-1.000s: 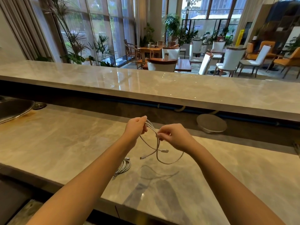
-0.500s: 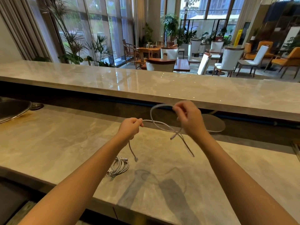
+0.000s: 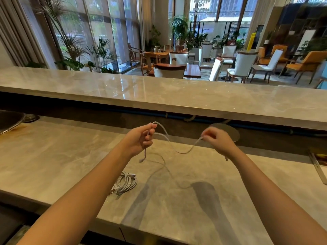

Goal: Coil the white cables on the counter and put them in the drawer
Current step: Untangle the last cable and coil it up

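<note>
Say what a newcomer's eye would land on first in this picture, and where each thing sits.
First come the two bare arms reaching in from below. The left hand and right hand hold a thin white cable that sags between them above the marble counter. Next is a coiled cable lying on the counter beside the left forearm. Beyond the raised bar is a bright lounge with white chairs.

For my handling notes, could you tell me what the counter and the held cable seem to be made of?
The counter: polished stone, perhaps marble or a lookalike, given grey veining and sheen. The cable: thin, white, probably plastic-sheathed, since it sags limply; finish blurred.
</note>
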The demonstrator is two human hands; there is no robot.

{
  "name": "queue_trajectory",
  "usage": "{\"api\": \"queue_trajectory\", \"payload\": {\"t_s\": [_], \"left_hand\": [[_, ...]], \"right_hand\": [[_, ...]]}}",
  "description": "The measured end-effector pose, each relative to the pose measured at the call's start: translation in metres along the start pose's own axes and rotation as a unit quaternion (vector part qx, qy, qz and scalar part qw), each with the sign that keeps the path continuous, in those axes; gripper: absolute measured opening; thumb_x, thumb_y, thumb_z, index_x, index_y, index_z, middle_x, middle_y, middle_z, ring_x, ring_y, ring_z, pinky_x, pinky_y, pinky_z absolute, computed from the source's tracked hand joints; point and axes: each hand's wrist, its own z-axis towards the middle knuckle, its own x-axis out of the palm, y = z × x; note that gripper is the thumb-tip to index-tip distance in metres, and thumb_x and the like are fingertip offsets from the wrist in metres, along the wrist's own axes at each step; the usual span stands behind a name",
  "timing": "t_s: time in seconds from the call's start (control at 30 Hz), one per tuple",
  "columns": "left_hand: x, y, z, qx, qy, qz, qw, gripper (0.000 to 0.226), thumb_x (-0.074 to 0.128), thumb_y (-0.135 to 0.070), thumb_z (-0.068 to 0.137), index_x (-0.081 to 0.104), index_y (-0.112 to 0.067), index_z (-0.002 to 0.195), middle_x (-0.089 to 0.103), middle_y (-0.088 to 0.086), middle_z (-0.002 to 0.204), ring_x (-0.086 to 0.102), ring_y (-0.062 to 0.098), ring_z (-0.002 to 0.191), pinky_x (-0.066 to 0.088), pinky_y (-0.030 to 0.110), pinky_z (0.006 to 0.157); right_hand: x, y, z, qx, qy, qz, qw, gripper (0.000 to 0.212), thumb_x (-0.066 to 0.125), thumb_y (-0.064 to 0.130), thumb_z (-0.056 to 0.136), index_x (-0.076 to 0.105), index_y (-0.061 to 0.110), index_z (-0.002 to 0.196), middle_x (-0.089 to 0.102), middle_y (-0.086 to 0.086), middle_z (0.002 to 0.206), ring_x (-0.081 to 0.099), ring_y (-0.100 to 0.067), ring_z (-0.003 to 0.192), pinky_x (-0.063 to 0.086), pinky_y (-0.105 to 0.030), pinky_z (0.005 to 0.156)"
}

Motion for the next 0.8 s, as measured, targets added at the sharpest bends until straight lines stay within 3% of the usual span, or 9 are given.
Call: {"api": "queue_trajectory", "payload": {"t_s": [0.07,0.13,0.23,0.33,0.4,0.47,0.57,0.7,0.8], "left_hand": [[0.006,-0.003,-0.001,0.008,0.027,0.023,0.999,0.018,0.045,-0.016,0.095,0.058,-0.008,0.104,0.053,-0.002,0.062,0.039,0.004,0.044,0.029,0.014,0.038],[0.015,-0.005,-0.001,0.01,0.056,0.07,0.996,0.021,0.044,-0.015,0.095,0.056,-0.007,0.11,0.053,-0.003,0.063,0.038,0.004,0.043,0.029,0.014,0.039],[0.031,-0.005,0.0,0.0,0.105,0.126,0.987,0.021,0.043,-0.016,0.096,0.057,-0.007,0.108,0.053,-0.005,0.06,0.036,0.003,0.041,0.027,0.013,0.039],[0.045,-0.006,-0.003,-0.011,0.158,0.155,0.975,0.02,0.045,-0.019,0.093,0.062,-0.011,0.1,0.054,-0.006,0.059,0.035,0.003,0.038,0.024,0.014,0.04],[0.049,-0.009,-0.004,-0.006,0.197,0.163,0.967,0.022,0.046,-0.022,0.092,0.066,-0.014,0.089,0.053,-0.006,0.059,0.036,0.003,0.038,0.024,0.014,0.04],[0.051,-0.013,-0.006,0.011,0.223,0.169,0.96,0.03,0.043,-0.026,0.095,0.067,-0.016,0.079,0.052,-0.006,0.056,0.037,0.003,0.038,0.027,0.013,0.04],[0.046,-0.018,-0.013,0.028,0.227,0.101,0.968,0.03,0.039,-0.031,0.093,0.059,-0.01,0.101,0.055,-0.005,0.058,0.042,0.003,0.042,0.034,0.013,0.041],[0.034,-0.025,-0.021,0.047,0.241,0.056,0.968,0.031,0.041,-0.026,0.095,0.059,-0.008,0.112,0.05,-0.006,0.058,0.041,0.003,0.045,0.036,0.015,0.043],[0.036,-0.037,-0.025,0.037,0.349,-0.015,0.936,0.035,0.041,-0.021,0.097,0.049,-0.008,0.128,0.054,-0.004,0.061,0.044,0.004,0.045,0.038,0.015,0.043]], "right_hand": [[0.002,-0.011,-0.003,0.038,0.072,-0.072,0.994,0.012,0.055,0.013,0.091,0.061,0.022,0.095,0.063,-0.001,0.102,0.06,-0.019,0.099,0.049,-0.029,0.082],[0.002,-0.008,-0.004,0.045,0.098,-0.079,0.991,0.024,0.054,0.015,0.091,0.058,0.018,0.115,0.062,-0.004,0.118,0.057,-0.019,0.11,0.047,-0.029,0.09],[0.008,0.021,-0.002,-0.018,0.058,-0.017,0.998,0.056,0.054,0.021,0.092,0.03,0.019,0.143,0.039,-0.002,0.147,0.039,-0.017,0.133,0.035,-0.03,0.104],[0.015,0.061,0.0,-0.131,-0.005,0.0,0.991,0.063,0.054,0.024,0.092,0.022,0.022,0.146,0.028,0.001,0.152,0.025,-0.015,0.138,0.026,-0.03,0.108],[0.018,0.076,0.005,-0.187,0.006,0.004,0.982,0.046,0.052,0.021,0.094,0.04,0.02,0.137,0.045,-0.002,0.141,0.039,-0.012,0.129,0.031,-0.024,0.102],[0.023,0.08,0.008,-0.21,0.022,0.058,0.976,0.022,0.046,0.017,0.096,0.059,0.015,0.113,0.064,-0.002,0.104,0.058,-0.004,0.095,0.043,-0.018,0.083],[0.027,0.076,0.011,-0.169,0.001,0.206,0.964,0.024,0.04,0.018,0.099,0.061,0.009,0.092,0.052,-0.003,0.063,0.051,-0.005,0.051,0.045,-0.018,0.05],[0.019,0.07,0.016,-0.087,-0.015,0.304,0.948,0.031,0.041,0.03,0.098,0.059,0.014,0.079,0.037,-0.001,0.053,0.032,-0.005,0.04,0.027,-0.019,0.038],[0.021,0.064,0.015,-0.091,0.004,0.295,0.951,0.032,0.047,0.032,0.095,0.059,0.012,0.072,0.036,0.002,0.05,0.031,-0.002,0.038,0.028,-0.016,0.039]]}}
